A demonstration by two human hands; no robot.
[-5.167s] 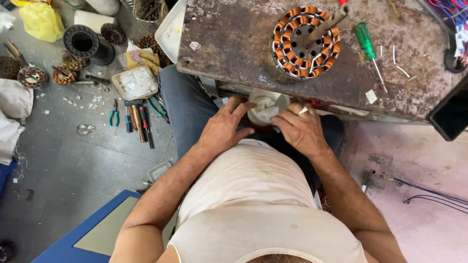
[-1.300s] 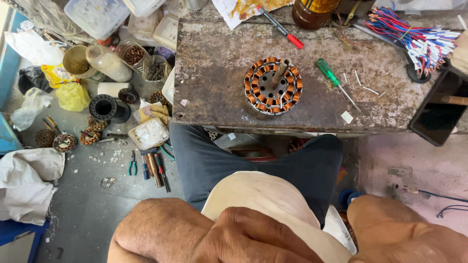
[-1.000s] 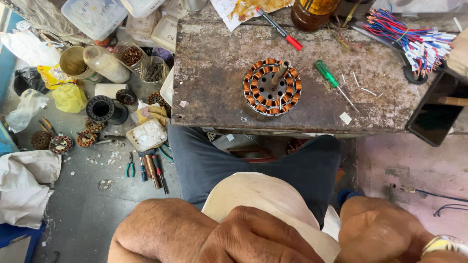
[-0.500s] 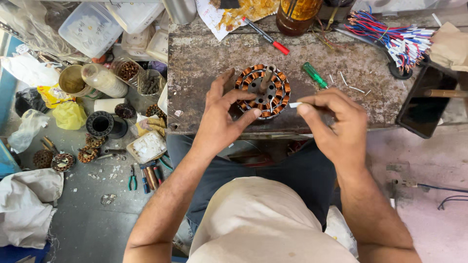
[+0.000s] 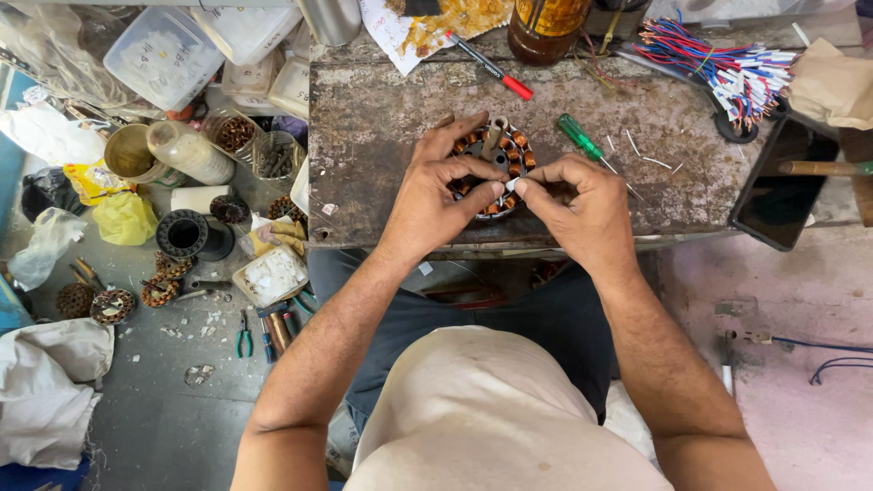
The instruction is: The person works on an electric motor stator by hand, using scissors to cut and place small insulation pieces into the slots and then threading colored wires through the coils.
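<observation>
Seen from above, we sit at a worn workbench (image 5: 382,118) with both hands over a round motor stator (image 5: 491,168) wound with copper coils, which lies flat near the bench's front edge. Our left hand (image 5: 436,195) drapes over the stator's left side, its fingers curled around the rim and its thumb and forefinger meeting at a small white strip (image 5: 511,185). Our right hand (image 5: 577,209) closes from the other side, its thumb and forefinger pinching the same strip, so that the two hands nearly touch above the coils. We judge the step in hand to be the fitting of this strip among the windings; whether its tip has entered a slot we cannot tell, since the fingers cover it. The next move would call for a steady stator and fine fingertip guidance. A green-handled screwdriver (image 5: 582,141) lies just beside the stator, a red-capped marker (image 5: 486,65) farther back, and a bundle of coloured wires (image 5: 727,68) at the far right.
</observation>
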